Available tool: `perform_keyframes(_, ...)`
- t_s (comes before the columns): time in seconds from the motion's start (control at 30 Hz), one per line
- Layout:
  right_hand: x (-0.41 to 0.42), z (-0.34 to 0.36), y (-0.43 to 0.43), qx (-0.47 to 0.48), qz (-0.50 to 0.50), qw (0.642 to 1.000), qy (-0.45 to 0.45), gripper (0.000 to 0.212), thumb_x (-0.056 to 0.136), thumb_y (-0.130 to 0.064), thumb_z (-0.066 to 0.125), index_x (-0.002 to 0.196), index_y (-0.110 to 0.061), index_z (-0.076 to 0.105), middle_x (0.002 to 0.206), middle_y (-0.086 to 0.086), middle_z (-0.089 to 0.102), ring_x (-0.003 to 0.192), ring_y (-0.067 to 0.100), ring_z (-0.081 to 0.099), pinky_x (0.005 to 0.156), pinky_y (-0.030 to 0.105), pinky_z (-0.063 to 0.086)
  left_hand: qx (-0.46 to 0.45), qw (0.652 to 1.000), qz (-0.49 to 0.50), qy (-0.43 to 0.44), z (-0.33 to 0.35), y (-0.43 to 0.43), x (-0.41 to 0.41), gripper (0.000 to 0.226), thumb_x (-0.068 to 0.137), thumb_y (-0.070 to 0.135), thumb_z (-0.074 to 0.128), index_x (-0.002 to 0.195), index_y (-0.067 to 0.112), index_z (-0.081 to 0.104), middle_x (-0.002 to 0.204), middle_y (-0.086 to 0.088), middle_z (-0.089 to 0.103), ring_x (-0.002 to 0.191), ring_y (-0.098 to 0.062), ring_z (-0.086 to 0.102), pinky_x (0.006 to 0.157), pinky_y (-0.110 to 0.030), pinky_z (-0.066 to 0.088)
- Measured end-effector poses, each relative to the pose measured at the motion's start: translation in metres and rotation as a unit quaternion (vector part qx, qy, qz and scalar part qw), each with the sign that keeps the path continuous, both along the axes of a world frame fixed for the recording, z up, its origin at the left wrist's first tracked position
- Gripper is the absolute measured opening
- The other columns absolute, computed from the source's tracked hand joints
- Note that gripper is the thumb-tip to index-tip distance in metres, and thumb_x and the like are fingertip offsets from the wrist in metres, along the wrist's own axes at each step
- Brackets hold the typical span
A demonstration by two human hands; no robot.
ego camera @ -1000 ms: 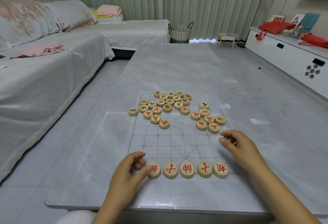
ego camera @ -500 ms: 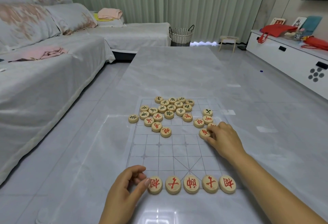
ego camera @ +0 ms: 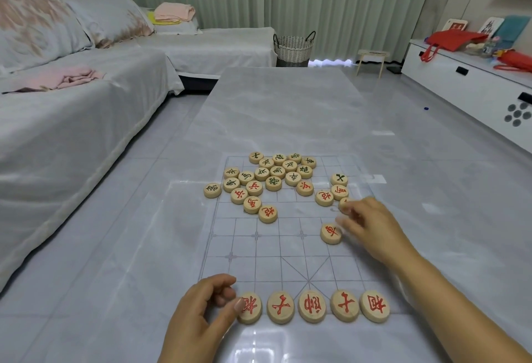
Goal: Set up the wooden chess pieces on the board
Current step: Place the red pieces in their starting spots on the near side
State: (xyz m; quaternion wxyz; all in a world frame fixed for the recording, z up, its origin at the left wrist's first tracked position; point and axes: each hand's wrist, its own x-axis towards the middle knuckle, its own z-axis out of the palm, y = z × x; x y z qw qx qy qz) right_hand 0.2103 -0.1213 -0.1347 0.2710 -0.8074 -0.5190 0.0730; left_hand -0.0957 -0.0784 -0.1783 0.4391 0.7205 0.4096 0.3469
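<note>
A clear chess board sheet lies on the grey marble table. Five wooden pieces with red characters form a row along its near edge. My left hand rests at that row's left end, fingers curled and thumb tip against the leftmost piece. Further up on the right, my right hand has blurred fingertips on the right edge of one red piece. Another piece is partly hidden under its fingers. Several loose red and black pieces are heaped at the board's far end.
The table stretches far ahead. A covered sofa runs along the left, with a wicker basket and a small stool beyond the table. A white cabinet with red bags stands to the right.
My right hand reached up to the right-hand cluster and has drawn one red piece about a square nearer to me. My left hand has stayed at the row's left end.
</note>
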Motion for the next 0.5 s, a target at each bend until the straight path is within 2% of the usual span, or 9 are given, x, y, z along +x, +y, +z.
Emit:
perform_keyframes(0.07, 0.013, 0.006, 0.017, -0.001, -0.037, 0.999, -0.028, 0.035, 0.090, -0.031, 0.055, 0.122, -0.017, 0.057, 0.108, 0.005, 0.053, 0.104, 0.024, 0.048, 0.090, 0.034, 0.039, -0.003, 1.000, 0.004, 0.006, -0.001, 0.000, 0.000, 0.053, 0.045, 0.074, 0.062, 0.093, 0.051, 0.058, 0.087, 0.019, 0.064, 0.083, -0.008, 0.059, 0.078, -0.018, 0.047)
perform_keyframes(0.17, 0.026, 0.010, 0.045, -0.068, -0.065, 0.992, -0.089, 0.037, 0.091, -0.030, 0.050, 0.125, -0.018, 0.054, 0.125, 0.010, 0.050, 0.116, 0.028, 0.045, 0.095, 0.037, 0.036, -0.012, 1.000, 0.000, 0.005, 0.002, -0.001, -0.001, 0.051, 0.046, 0.069, 0.062, 0.093, 0.052, 0.058, 0.087, 0.018, 0.064, 0.083, -0.008, 0.059, 0.078, -0.017, 0.047)
perform_keyframes(0.3, 0.028, 0.013, 0.066, -0.159, -0.088, 0.979, -0.094, 0.033, 0.088, -0.030, 0.050, 0.119, -0.018, 0.053, 0.121, 0.008, 0.048, 0.106, 0.029, 0.052, 0.077, 0.033, 0.040, -0.021, 1.000, -0.002, 0.014, 0.006, -0.001, 0.000, 0.046, 0.049, 0.063, 0.057, 0.094, 0.056, 0.054, 0.089, 0.021, 0.062, 0.086, -0.006, 0.058, 0.078, -0.013, 0.048)
perform_keyframes(0.43, 0.028, 0.014, 0.077, -0.199, -0.122, 0.968, -0.091, 0.041, 0.082, -0.028, 0.060, 0.119, -0.014, 0.050, 0.124, 0.010, 0.046, 0.108, 0.029, 0.051, 0.078, 0.034, 0.041, -0.032, 0.999, -0.010, 0.018, 0.005, 0.000, -0.001, 0.041, 0.055, 0.052, 0.063, 0.094, 0.057, 0.054, 0.090, 0.022, 0.063, 0.087, -0.007, 0.059, 0.080, -0.016, 0.049)
perform_keyframes(0.5, 0.028, 0.016, 0.079, -0.203, -0.127, 0.968, -0.075, 0.041, 0.078, -0.030, 0.064, 0.114, -0.012, 0.053, 0.120, 0.011, 0.048, 0.104, 0.030, 0.053, 0.074, 0.034, 0.042, -0.044, 0.998, -0.024, 0.027, 0.008, 0.000, -0.001, 0.048, 0.049, 0.058, 0.065, 0.096, 0.056, 0.053, 0.092, 0.022, 0.063, 0.087, -0.007, 0.059, 0.081, -0.015, 0.049)
